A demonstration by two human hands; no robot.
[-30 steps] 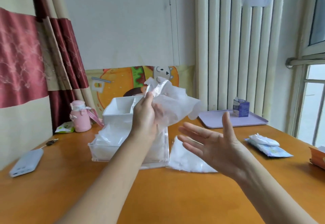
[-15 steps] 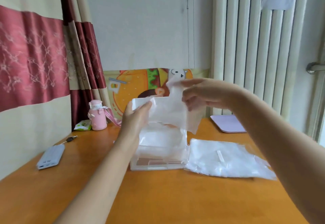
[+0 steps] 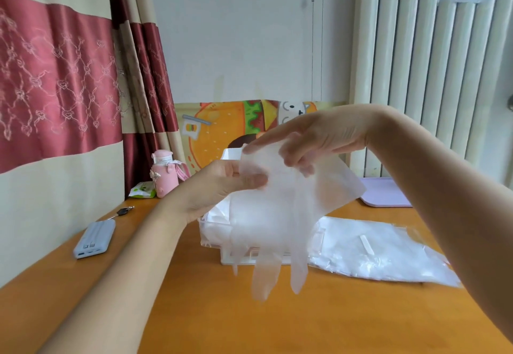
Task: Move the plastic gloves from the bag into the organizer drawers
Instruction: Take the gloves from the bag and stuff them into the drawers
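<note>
We are pinching the translucent plastic glove (image 3: 277,215) at its cuff with the left hand (image 3: 218,190) and right hand (image 3: 324,137), fingers curled, above the clear plastic organizer drawer (image 3: 211,231), beside the flat clear bag (image 3: 374,251) on the orange counter (image 3: 222,312).

In my feed, left hand (image 3: 213,187) and right hand (image 3: 327,134) are bare; both forearms (image 3: 133,270) bare to frame edge.

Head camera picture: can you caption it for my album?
Left hand and right hand hold up a plastic glove in front of the organizer drawer, the bag lying beside it.
</note>
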